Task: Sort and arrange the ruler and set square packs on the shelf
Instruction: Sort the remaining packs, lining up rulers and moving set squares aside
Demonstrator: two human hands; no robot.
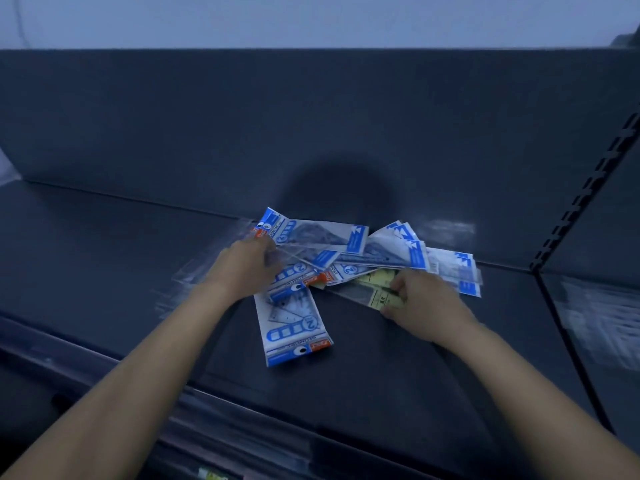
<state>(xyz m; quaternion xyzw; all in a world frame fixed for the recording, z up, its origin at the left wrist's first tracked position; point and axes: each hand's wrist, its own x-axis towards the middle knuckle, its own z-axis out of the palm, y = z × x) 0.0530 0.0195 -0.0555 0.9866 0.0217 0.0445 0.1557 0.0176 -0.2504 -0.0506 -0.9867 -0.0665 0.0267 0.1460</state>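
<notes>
Several blue-and-white set square packs lie fanned in a loose pile [349, 251] on the dark shelf [104, 258]. One pack [294, 327] sticks out toward me at the front. My left hand [242, 268] rests on the pile's left side, its fingers curled round a clear pack [301, 252] that blurs out to the left. My right hand [420, 303] pinches a clear ruler pack with a yellow label [372, 292] at the pile's front right. More blue-and-white packs [457, 271] lie beyond my right hand.
The shelf has a dark back panel [311, 116] and a slotted upright [585, 188] at the right. Right of the upright, a neighbouring bay holds blurred clear packs [602, 317]. The shelf's front rail [242, 441] runs below my forearms.
</notes>
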